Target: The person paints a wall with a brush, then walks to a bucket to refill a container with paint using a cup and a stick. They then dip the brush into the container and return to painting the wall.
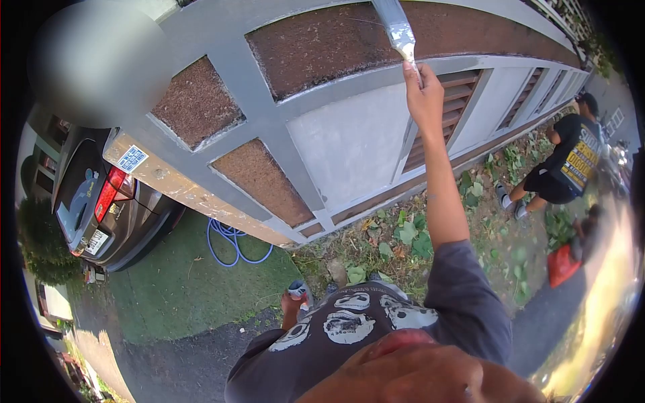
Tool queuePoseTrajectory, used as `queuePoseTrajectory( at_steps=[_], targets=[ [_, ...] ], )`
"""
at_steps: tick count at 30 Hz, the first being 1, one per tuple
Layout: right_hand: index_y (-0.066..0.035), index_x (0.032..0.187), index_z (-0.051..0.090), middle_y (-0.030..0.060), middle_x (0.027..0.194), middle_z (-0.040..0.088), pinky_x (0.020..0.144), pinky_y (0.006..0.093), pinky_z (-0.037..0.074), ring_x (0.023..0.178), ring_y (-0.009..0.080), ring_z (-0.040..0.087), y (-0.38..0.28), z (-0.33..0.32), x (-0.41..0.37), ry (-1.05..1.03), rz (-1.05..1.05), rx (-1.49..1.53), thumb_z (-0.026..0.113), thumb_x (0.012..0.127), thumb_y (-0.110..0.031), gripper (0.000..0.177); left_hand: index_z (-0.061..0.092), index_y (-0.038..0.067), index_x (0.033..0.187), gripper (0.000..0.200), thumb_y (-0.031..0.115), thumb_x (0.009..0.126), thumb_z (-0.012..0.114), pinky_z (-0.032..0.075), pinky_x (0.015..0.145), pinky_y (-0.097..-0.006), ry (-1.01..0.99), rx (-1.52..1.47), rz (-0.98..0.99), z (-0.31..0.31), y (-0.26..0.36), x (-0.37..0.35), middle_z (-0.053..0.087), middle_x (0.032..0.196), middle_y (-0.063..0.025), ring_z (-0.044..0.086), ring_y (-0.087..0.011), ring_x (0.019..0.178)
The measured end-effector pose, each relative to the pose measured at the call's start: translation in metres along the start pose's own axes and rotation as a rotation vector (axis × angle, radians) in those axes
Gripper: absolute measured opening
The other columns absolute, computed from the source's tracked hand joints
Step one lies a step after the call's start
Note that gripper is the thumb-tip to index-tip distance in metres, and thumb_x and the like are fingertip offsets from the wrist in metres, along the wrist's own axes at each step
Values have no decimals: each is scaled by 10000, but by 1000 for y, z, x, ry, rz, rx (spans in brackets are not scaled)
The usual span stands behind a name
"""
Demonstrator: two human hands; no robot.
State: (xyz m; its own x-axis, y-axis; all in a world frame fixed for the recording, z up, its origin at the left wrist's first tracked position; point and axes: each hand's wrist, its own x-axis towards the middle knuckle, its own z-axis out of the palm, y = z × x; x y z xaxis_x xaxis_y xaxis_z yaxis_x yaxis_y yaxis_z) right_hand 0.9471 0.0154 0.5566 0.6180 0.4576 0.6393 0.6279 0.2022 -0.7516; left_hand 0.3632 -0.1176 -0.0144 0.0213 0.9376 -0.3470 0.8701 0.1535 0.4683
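A paintbrush (402, 39) with grey paint on its bristles and ferrule is gripped by the handle in my right hand (426, 101). My right arm is stretched up along the wall (356, 84), with the bristles at the top of a rough brown panel (322, 47). Grey bands frame several such panels, and a paler grey panel (353, 141) lies below. Low by my body, my left hand (291, 312) is closed around a small paint-smeared container (297, 291). What is inside the container is hard to make out.
A dark car (114, 201) stands left of the wall's corner. A coiled blue hose (235, 245) lies on the green ground covering. Cut leaves (410, 232) litter the wall's base. Another person (568, 151) stands at the right, near a red object (563, 264). A blur covers the upper left.
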Motion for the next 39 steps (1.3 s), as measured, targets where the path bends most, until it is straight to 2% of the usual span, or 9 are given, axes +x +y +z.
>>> queuePoseTrajectory(
  at_steps=[3, 6, 9, 19, 21, 23, 25, 27, 39],
  targets=[
    [2, 932, 625, 115, 652, 566, 587, 341, 439, 606, 164, 506, -26, 46, -23, -35, -21, 26, 641, 991, -387, 394, 441, -52, 1439, 1218, 562, 509, 934, 463, 1050, -487, 32, -24, -37, -11, 6, -4, 562, 1356, -270, 548, -420, 1262],
    [-25, 990, 639, 170, 684, 626, 576, 374, 464, 591, 298, 600, -39, 79, -35, -113, -98, 69, 662, 974, -380, 357, 438, -55, 1438, 1198, 504, 505, 942, 480, 994, -509, 146, -15, 9, -16, 20, -9, 584, 1281, -256, 569, -431, 1191],
    [-43, 998, 663, 167, 711, 657, 568, 384, 471, 613, 326, 628, -51, 94, -39, -155, -200, -2, 681, 956, -395, 355, 434, -58, 1439, 1189, 447, 494, 949, 489, 943, -524, 240, -58, 30, -14, 17, -15, 601, 1178, -246, 587, -435, 1118],
    [-101, 998, 742, 109, 754, 710, 576, 357, 505, 655, 287, 680, -70, 81, 10, -80, -539, -64, 732, 898, -445, 358, 377, -27, 1488, 1253, 474, 494, 953, 480, 1007, -496, 105, -13, -59, -14, -13, -21, 577, 1310, -241, 578, -418, 1186],
    [-125, 1002, 745, 96, 760, 718, 579, 350, 518, 663, 287, 690, -78, 70, 25, -48, -596, -171, 713, 902, -476, 365, 372, -21, 1494, 1258, 479, 497, 954, 475, 1025, -488, 60, 2, -97, -21, -11, -18, 575, 1323, -233, 573, -410, 1206],
    [-124, 1054, 756, 108, 833, 742, 639, 353, 549, 741, 301, 717, -79, 61, 43, -70, -655, -478, 725, 891, -482, 394, 372, -20, 1494, 1262, 493, 499, 955, 468, 1041, -475, 11, -54, -145, -29, -7, -13, 571, 1327, -239, 557, -398, 1242],
    [-156, 1098, 748, 129, 895, 746, 678, 402, 565, 797, 347, 709, -80, 52, 59, -75, -637, -472, 673, 907, -534, 430, 376, -28, 1489, 1258, 488, 499, 955, 472, 1036, -475, 34, -17, -116, -29, -8, -4, 571, 1329, -243, 561, -398, 1237],
    [-64, 974, 757, 168, 859, 731, 682, 442, 551, 777, 377, 700, -96, 37, 71, -99, -694, -443, 705, 902, -402, 349, 379, -36, 1485, 1255, 483, 498, 955, 476, 1031, -476, 59, 11, -91, -29, -3, 4, 570, 1330, -246, 566, -398, 1232],
    [-86, 1002, 756, 152, 895, 735, 708, 453, 550, 830, 369, 699, -96, 6, 94, -160, -639, -639, 661, 919, -449, 385, 367, -27, 1500, 1247, 471, 515, 947, 469, 1022, -495, 68, 45, 14, -18, 25, 16, 560, 1324, -255, 553, -415, 1217]
  ],
)
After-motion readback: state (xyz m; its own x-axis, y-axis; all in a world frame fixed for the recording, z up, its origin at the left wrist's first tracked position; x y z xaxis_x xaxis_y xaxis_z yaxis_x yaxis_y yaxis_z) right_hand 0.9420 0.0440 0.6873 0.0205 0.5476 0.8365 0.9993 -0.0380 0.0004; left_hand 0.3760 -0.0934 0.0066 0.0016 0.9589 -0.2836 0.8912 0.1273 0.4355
